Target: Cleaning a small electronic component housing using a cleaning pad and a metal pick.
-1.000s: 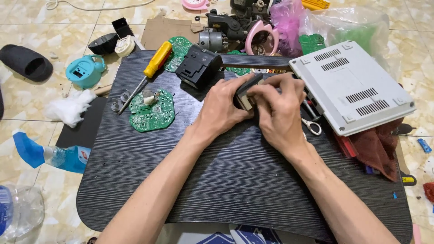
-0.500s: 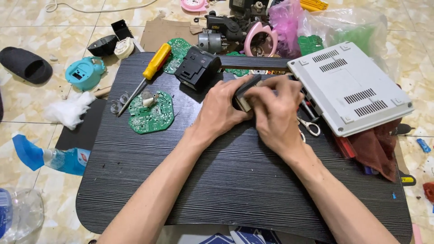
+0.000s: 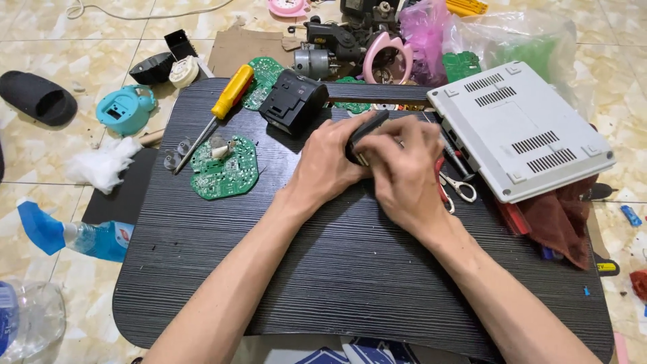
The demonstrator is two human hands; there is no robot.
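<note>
Both my hands meet over the far middle of a dark ribbed board (image 3: 337, 269). My left hand (image 3: 330, 162) and my right hand (image 3: 404, 172) together grip a small black plastic part (image 3: 364, 131), which pokes out above my fingers and is mostly hidden by them. A black box-shaped casing (image 3: 293, 101) lies just beyond my left hand. A round green circuit board (image 3: 224, 166) rests to the left, and a yellow-handled screwdriver (image 3: 222, 108) lies diagonally above it.
A grey vented device casing (image 3: 519, 128) sits at the right over a dark red cloth (image 3: 559, 219). Small scissors (image 3: 458, 185) lie beside my right hand. Around the board are a blue spray bottle (image 3: 81, 236), a teal clock body (image 3: 125, 108), white wadding (image 3: 101, 165) and a black slipper (image 3: 37, 98).
My hands have shifted slightly on the black part; its top edge now shows a little more above my fingers. Everything else stays put.
</note>
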